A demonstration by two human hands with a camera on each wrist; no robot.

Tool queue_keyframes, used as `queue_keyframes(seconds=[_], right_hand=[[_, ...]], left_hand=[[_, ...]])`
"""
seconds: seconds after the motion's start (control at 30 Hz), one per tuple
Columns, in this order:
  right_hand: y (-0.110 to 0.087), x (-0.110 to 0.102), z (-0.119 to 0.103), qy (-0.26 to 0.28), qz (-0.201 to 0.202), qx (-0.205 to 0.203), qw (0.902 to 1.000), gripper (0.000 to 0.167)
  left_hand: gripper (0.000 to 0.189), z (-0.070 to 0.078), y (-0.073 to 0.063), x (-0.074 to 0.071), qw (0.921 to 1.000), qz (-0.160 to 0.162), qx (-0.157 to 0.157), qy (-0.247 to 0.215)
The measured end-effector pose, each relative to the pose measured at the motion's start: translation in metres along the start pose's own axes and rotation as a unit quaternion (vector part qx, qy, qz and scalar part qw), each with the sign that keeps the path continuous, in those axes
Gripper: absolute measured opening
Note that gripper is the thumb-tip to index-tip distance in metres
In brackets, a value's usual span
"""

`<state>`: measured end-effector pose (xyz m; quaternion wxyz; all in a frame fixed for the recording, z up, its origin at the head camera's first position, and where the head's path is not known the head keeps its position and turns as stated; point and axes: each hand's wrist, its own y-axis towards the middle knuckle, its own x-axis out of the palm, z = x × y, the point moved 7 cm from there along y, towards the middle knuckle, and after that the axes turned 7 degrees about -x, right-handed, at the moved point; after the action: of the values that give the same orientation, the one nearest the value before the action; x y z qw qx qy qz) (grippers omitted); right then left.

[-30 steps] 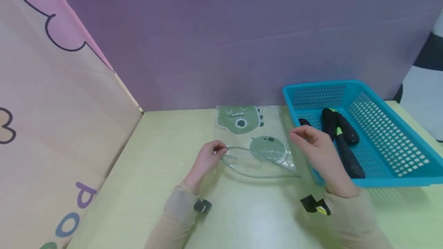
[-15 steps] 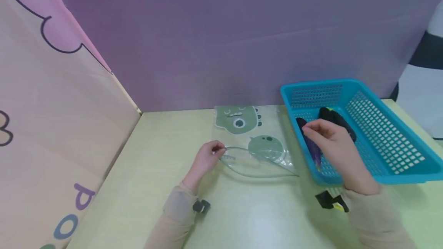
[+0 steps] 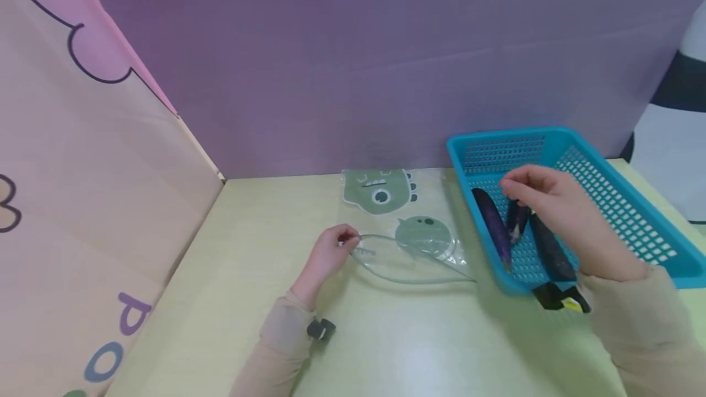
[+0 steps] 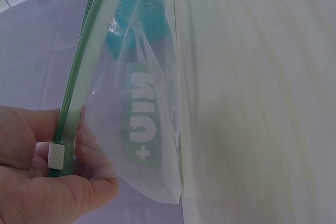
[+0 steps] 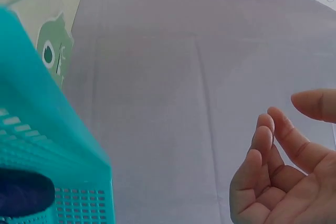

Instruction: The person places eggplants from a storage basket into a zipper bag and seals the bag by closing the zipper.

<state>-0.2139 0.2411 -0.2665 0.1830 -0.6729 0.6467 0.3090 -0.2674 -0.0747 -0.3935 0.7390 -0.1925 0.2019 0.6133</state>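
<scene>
In the head view, a clear zip bag (image 3: 425, 234) with green cartoon prints lies on the table, its mouth parted toward me. My left hand (image 3: 328, 256) pinches the left corner of that mouth. The left wrist view shows thumb and fingers at the green zip strip, beside the white slider (image 4: 56, 156). Over the blue basket, my right hand (image 3: 568, 219) hovers with loosely bent fingers and holds nothing; the right wrist view shows a gap between thumb and fingertips. Beneath it lie dark purple eggplants (image 3: 493, 222), some partly hidden by the hand.
The blue perforated basket (image 3: 480, 250) stands at the right of the pale yellow table (image 3: 265, 219), just beside the bag. A purple cloth backdrop (image 3: 331, 66) rises behind the table. At the left is a printed panel (image 3: 83, 170).
My right hand has moved right, from near the basket's left rim to above the eggplants, uncovering the ones at the left. The left hand and the bag have stayed put.
</scene>
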Motion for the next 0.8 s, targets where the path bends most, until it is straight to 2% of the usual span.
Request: queue_keyframes(seconds=[0.07, 0.27, 0.6, 0.8], right_hand=[[0.004, -0.005, 0.0, -0.011, -0.001, -0.001, 0.9999, 0.042], [0.019, -0.01, 0.009, -0.023, -0.028, 0.029, 0.9989, 0.054], [0.04, -0.006, 0.039, 0.073, -0.066, 0.055, 0.9936, 0.051], [0.047, 0.004, 0.061, 0.1, -0.126, 0.09, 0.983, 0.056]], left_hand=[[0.01, 0.0, 0.0, 0.0, 1.0, -0.001, 0.001, 0.003], [0.01, 0.002, 0.0, 0.0, 1.0, 0.0, 0.005, 0.003], [0.01, 0.002, -0.003, -0.001, 1.0, 0.005, 0.001, 0.003], [0.01, 0.002, -0.003, -0.001, 1.0, 0.003, -0.003, 0.002]])
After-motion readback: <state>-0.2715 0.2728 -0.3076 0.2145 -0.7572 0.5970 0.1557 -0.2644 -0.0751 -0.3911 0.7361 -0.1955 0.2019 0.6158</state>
